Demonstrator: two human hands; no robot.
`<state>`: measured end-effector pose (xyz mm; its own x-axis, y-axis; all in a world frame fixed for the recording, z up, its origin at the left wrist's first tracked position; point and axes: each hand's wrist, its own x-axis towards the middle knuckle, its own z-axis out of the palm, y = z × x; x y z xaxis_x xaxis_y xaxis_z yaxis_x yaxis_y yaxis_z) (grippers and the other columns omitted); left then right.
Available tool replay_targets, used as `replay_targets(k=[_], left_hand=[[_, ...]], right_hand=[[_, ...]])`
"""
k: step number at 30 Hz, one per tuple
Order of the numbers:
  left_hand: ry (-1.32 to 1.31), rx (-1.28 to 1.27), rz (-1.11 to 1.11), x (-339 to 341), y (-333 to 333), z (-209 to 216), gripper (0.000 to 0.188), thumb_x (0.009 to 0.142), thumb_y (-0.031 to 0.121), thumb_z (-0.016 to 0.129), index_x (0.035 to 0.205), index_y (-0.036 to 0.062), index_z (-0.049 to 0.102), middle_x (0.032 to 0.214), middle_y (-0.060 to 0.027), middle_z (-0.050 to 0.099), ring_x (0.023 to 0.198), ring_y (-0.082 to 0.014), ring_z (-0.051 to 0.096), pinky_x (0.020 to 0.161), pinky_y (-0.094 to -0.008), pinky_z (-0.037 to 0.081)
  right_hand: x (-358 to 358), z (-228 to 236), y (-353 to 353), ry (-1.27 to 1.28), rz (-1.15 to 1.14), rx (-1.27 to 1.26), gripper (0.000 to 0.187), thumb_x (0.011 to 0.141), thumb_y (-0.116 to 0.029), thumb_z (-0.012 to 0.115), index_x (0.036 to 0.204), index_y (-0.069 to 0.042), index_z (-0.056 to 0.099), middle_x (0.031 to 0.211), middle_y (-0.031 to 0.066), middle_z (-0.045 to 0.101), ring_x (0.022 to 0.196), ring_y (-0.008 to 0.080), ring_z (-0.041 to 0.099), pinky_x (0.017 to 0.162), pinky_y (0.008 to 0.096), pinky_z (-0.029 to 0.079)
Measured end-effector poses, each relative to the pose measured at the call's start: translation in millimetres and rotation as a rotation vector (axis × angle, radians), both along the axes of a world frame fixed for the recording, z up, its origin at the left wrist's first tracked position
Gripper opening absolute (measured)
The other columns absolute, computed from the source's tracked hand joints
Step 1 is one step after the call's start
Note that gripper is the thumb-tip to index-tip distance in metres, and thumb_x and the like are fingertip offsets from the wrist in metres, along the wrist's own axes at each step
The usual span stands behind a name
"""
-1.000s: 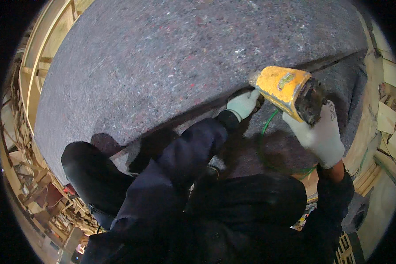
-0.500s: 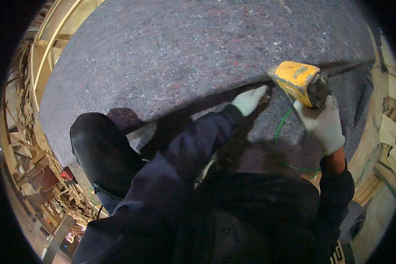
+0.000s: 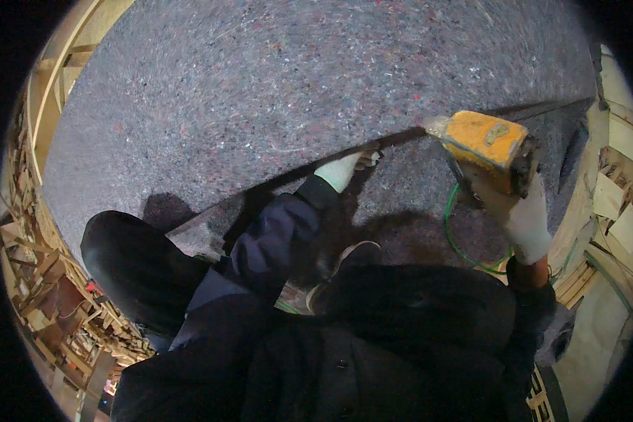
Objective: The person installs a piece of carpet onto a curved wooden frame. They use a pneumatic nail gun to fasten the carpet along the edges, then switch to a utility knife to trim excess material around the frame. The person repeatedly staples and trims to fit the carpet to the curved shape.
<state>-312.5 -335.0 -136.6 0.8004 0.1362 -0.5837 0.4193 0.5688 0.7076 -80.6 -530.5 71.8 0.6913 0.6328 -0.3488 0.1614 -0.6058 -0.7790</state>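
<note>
The yellow tool (image 3: pixel 485 141) is right of centre, its nose pointing left at the edge of the grey felt (image 3: pixel 295 84). Whether the nose presses on the felt or hovers just above it cannot be told from this angle. The felt edge runs slantwise, from lower left up to the right, with a dark shadow under it and more felt below.

The right hand (image 3: pixel 531 218), in a pale glove, is closed around the rear underside of the tool; its fingers are mostly lost in shadow. The left hand (image 3: pixel 341 171), gloved too, lies at the felt edge, to the left of the nose and well apart from it. Its fingers are bent, but whether that grip pinches the felt or only rests against it cannot be told.

A green hose (image 3: pixel 449 221) loops over the lower felt, below the tool. The person's left knee (image 3: pixel 130 257) is bent at the near left.

Farther out, a wooden frame (image 3: pixel 48 105) stands at the upper left, scrap wood (image 3: pixel 67 309) is heaped on the left, and pale boards (image 3: pixel 615 193) lie on the right.

The step in hand seems to be guiding the tool along the edge while the left hand tends the felt. The next move appears to call for a flat edge, a squarely set nose and left fingers clear of it.
</note>
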Motion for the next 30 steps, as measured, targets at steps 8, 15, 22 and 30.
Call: replay_targets(k=[8,15,22,30], left_hand=[[-0.257,0.477,-0.127,43,-21,-45,0.035,0.108,0.025,0.046,0.129,0.0023,0.061,0.111,-0.0114,0.071,0.098,-0.0195,0.068,0.087,-0.0328,0.053],[-0.197,0.364,-0.055,41,-23,-49,0.031,0.108,0.025,0.049,0.123,0.0039,0.065,0.107,-0.0072,0.071,0.092,-0.0156,0.066,0.086,-0.0316,0.054],[-0.207,0.677,-0.196,41,-18,-46,0.034,0.105,0.029,0.053,0.127,0.0057,0.063,0.111,-0.0108,0.07,0.099,-0.021,0.066,0.091,-0.0345,0.052],[-0.212,0.593,-0.252,38,-15,-40,0.036,0.104,0.031,0.055,0.128,0.0061,0.063,0.113,-0.0103,0.07,0.101,-0.0209,0.066,0.093,-0.0356,0.051]], right_hand=[[-19,4,13,-0.194,0.106,-0.23,0.032,0.083,-0.027,0.078,0.104,-0.004,0.071,0.097,0.0171,0.074,0.091,0.0343,0.071,0.077,0.0436,0.054],[-46,-7,37,-0.259,0.24,-0.236,0.034,0.081,-0.028,0.081,0.102,-0.003,0.072,0.103,0.0159,0.074,0.096,0.0351,0.07,0.078,0.0453,0.055],[-61,8,60,-0.415,0.502,-0.246,0.026,0.083,-0.023,0.076,0.103,-0.008,0.072,0.101,0.0136,0.073,0.09,0.0361,0.069,0.077,0.0448,0.054],[-82,2,77,-0.444,0.635,-0.181,0.025,0.084,-0.024,0.076,0.106,-0.01,0.073,0.107,0.0096,0.072,0.093,0.0328,0.066,0.079,0.044,0.049]])
